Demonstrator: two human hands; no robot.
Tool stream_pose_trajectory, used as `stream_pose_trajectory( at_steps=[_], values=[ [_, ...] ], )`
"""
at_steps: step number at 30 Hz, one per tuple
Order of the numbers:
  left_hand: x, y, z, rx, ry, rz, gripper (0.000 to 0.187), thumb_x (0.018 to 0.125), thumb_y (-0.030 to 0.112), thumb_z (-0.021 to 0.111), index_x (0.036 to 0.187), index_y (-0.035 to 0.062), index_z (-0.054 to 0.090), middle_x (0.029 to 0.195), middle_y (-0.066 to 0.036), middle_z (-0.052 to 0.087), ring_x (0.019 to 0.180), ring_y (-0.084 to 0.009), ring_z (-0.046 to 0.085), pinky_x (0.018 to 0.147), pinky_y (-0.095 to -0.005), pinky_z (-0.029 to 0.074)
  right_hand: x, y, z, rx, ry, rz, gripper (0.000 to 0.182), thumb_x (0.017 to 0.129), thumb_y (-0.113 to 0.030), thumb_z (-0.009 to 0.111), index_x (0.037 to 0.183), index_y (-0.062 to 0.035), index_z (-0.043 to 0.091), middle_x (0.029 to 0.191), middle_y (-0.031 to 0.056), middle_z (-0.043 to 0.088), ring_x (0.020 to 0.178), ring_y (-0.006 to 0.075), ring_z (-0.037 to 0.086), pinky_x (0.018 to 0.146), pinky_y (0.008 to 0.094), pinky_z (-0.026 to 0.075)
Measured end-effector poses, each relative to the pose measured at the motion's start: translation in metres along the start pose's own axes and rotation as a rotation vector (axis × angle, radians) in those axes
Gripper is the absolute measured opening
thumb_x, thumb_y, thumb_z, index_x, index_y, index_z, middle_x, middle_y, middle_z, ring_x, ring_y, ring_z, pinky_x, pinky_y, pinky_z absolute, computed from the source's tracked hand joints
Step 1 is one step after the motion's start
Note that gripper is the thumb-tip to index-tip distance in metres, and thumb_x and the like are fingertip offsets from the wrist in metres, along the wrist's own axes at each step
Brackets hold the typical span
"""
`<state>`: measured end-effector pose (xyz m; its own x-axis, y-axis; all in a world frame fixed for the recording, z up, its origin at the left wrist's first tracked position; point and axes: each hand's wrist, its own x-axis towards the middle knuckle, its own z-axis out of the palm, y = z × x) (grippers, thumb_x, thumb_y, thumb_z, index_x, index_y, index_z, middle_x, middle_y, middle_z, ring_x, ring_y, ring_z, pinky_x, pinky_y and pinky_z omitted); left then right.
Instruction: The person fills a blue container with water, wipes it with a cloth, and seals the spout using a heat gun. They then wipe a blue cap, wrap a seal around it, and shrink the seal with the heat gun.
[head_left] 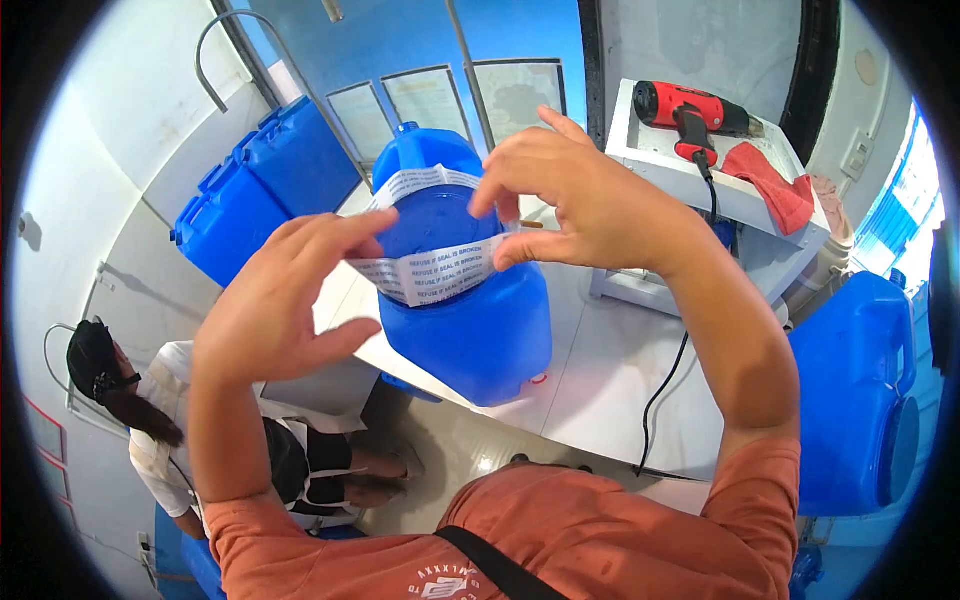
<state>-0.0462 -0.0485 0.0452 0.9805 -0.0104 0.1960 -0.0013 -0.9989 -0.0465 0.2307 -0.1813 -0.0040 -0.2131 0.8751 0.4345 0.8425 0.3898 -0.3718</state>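
A blue water container (470,345) stands on the white table, its round dark blue cap (430,220) facing up. Around the cap sits a white printed seal band (440,272), loose and standing out from the rim, with "REFUSE IF SEAL IS BROKEN" on it. My left hand (295,290) is at the band's left side, fingers curved and thumb apart. At the right side of the band is my right hand (550,200), its thumb by the band's corner and its fingers bent over the cap's edge, thumb and fingers apart.
A red heat gun (695,110) and a red cloth (770,185) lie on a white stand (640,215) at the right. More blue containers stand at the left (235,210) and right (850,390). Another person (165,400) is at the lower left. A black cable crosses the table.
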Motion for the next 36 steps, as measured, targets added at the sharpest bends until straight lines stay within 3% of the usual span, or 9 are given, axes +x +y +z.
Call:
stream_pose_trajectory(
  at_steps=[3, 5, 11, 13, 16, 20, 25, 28, 36],
  values=[
    [0.008, 0.010, -0.003, 0.116, 0.198, -0.056, 0.102, 0.074, 0.058, 0.077, 0.148, 0.0004, 0.037, 0.146, -0.021, 0.047, 0.133, -0.0376, 0.048, 0.113, -0.0463, 0.035, -0.003, 0.014, 0.005, -0.200, 0.119, -0.171, 0.036, 0.080, -0.036, 0.080, 0.108, -0.0164, 0.069, 0.111, 0.0054, 0.060, 0.115, 0.0283, 0.054, 0.118, 0.0538, 0.020],
    [0.029, 0.011, -0.003, 0.071, 0.178, -0.004, 0.104, 0.075, 0.064, 0.073, 0.149, 0.0003, 0.035, 0.149, -0.022, 0.044, 0.136, -0.0388, 0.044, 0.113, -0.0470, 0.034, 0.008, 0.022, 0.000, 0.111, 0.202, -0.248, 0.047, 0.079, -0.039, 0.081, 0.116, -0.0150, 0.065, 0.119, 0.0043, 0.062, 0.121, 0.0242, 0.053, 0.115, 0.0449, 0.030],
    [0.048, -0.012, 0.019, 0.044, -0.220, -0.057, 0.105, 0.081, 0.069, 0.061, 0.157, 0.0075, 0.025, 0.160, -0.028, 0.019, 0.145, -0.0471, 0.027, 0.118, -0.0503, 0.024, -0.006, 0.147, -0.074, -0.671, 0.482, 0.696, 0.071, 0.085, -0.065, 0.063, 0.124, -0.0056, 0.062, 0.117, 0.0199, 0.064, 0.108, 0.0343, 0.062, 0.094, 0.0406, 0.049],
    [0.042, -0.008, 0.023, 0.146, -0.223, -0.046, 0.104, 0.081, 0.070, 0.061, 0.157, 0.0077, 0.025, 0.160, -0.028, 0.020, 0.145, -0.0470, 0.026, 0.118, -0.0511, 0.024, -0.030, 0.173, -0.082, -0.700, 0.462, 1.154, 0.077, 0.085, -0.068, 0.059, 0.121, -0.0009, 0.064, 0.127, 0.0219, 0.060, 0.116, 0.0335, 0.060, 0.096, 0.0443, 0.050],
    [0.049, -0.007, 0.010, 0.165, -0.172, -0.038, 0.104, 0.081, 0.072, 0.059, 0.156, 0.0075, 0.028, 0.159, -0.028, 0.021, 0.146, -0.0465, 0.025, 0.118, -0.0526, 0.023, -0.056, 0.215, -0.089, -0.354, 0.473, 1.313, 0.077, 0.083, -0.065, 0.064, 0.119, 0.0021, 0.064, 0.120, 0.0189, 0.064, 0.102, 0.0300, 0.067, 0.093, 0.0456, 0.052],
    [0.078, -0.019, 0.005, -0.048, -0.027, 0.060, 0.095, 0.082, 0.063, 0.062, 0.156, 0.0116, 0.032, 0.157, -0.027, 0.027, 0.143, -0.0451, 0.030, 0.117, -0.0496, 0.026, -0.070, 0.221, -0.085, 0.174, 0.427, 1.210, 0.064, 0.086, -0.052, 0.070, 0.115, 0.0044, 0.064, 0.106, 0.0137, 0.067, 0.084, 0.0206, 0.069, 0.079, 0.0380, 0.057],
    [0.102, -0.012, 0.025, -0.084, -0.315, 0.116, 0.089, 0.082, 0.049, 0.069, 0.154, 0.0115, 0.034, 0.152, -0.026, 0.034, 0.139, -0.0426, 0.036, 0.115, -0.0478, 0.030, -0.083, 0.184, -0.093, 0.710, 0.723, 0.861, 0.040, 0.085, -0.031, 0.078, 0.104, 0.0023, 0.065, 0.094, 0.0088, 0.067, 0.069, 0.0099, 0.065, 0.056, 0.0225, 0.053],
    [0.100, -0.010, 0.019, -0.020, -0.293, 0.089, 0.101, 0.078, 0.055, 0.072, 0.156, 0.0078, 0.028, 0.152, -0.026, 0.033, 0.139, -0.0437, 0.035, 0.116, -0.0483, 0.028, -0.094, 0.121, -0.086, 0.815, 0.902, 0.517, 0.047, 0.083, -0.027, 0.079, 0.115, 0.0029, 0.062, 0.102, 0.0077, 0.065, 0.080, 0.0124, 0.066, 0.063, 0.0249, 0.056],
    [0.089, -0.012, 0.014, 0.008, -0.440, -0.005, 0.130, 0.061, 0.066, 0.080, 0.158, 0.0062, 0.017, 0.156, -0.028, 0.024, 0.141, -0.0471, 0.030, 0.116, -0.0518, 0.026, -0.128, 0.031, -0.027, 0.678, 0.818, 0.642, 0.042, 0.083, -0.016, 0.077, 0.118, 0.0022, 0.062, 0.106, 0.0085, 0.068, 0.082, 0.0136, 0.064, 0.069, 0.0282, 0.055]
  ],
)
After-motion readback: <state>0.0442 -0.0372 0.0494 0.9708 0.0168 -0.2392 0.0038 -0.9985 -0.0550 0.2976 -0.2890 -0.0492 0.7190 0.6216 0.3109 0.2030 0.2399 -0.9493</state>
